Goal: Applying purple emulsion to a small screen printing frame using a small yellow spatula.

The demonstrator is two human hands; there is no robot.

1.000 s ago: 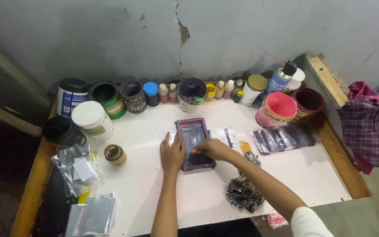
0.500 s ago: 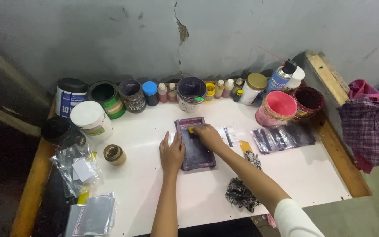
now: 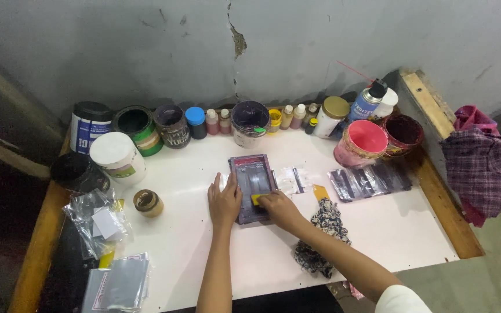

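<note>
Left hand (image 3: 224, 201), fingers flat and spread, presses the left edge of the small printing frame (image 3: 254, 186), whose long axis runs away from the person. Right hand (image 3: 278, 207), fingers closed on a yellow squeegee (image 3: 256, 199), rests on the frame's near end.

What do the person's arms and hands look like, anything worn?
Both hands are bare: no gloves, rings or watch that I can make out on the left hand or the right hand. Both forearms are uncovered. A white short sleeve shows on the right upper arm; the left arm's sleeve is out of view.
</note>
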